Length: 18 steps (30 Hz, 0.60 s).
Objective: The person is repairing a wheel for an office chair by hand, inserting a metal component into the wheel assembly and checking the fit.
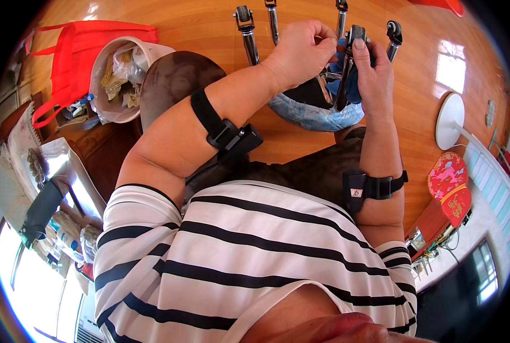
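An upturned stool with a light blue patterned cushioned seat (309, 116) lies in front of me, its chrome legs pointing up. Each visible leg ends in a small caster, such as the left caster (244, 17) and the right caster (394, 31). My right hand (376, 80) is closed round the nearest leg (342, 86), the thumb pressed against its caster (355, 35). Close beside that caster, my left hand (305, 52) is closed in a pinch; what it holds, if anything, is hidden. Some darker blue material (352, 86) shows behind the leg.
To the left stand a lined waste bin (98, 86) holding rubbish and a red bag (72, 57). A white round-based stand (449, 121) and a red patterned item (448, 177) are at the right. Wooden flooring (209, 28) surrounds the stool.
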### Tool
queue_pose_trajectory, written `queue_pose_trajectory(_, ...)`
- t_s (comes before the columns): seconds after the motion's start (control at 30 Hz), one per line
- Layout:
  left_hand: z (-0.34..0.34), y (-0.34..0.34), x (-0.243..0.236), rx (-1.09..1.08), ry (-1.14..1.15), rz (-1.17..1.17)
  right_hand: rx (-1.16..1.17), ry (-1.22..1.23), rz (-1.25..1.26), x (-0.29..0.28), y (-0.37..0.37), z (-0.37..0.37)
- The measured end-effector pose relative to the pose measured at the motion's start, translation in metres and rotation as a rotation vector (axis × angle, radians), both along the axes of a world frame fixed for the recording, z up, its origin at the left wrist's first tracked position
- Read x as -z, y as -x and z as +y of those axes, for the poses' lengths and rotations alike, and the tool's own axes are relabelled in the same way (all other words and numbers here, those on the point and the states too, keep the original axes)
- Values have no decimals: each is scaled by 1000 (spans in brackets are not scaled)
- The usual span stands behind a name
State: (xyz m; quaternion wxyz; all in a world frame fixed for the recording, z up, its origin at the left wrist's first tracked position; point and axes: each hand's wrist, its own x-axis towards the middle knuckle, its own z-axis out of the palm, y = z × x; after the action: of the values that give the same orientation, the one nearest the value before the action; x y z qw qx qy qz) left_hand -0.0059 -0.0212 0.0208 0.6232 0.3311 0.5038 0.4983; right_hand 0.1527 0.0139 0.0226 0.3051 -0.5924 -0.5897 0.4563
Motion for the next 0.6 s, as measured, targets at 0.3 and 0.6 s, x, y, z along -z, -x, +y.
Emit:
queue_pose_trajectory(0.3,-5,0,4,69,-21,-37,54,36,15,2,-2,3)
queue_pose_trajectory(0.6,-8,5,-7,85,32,-12,-18,75,155,-5,-3,1)
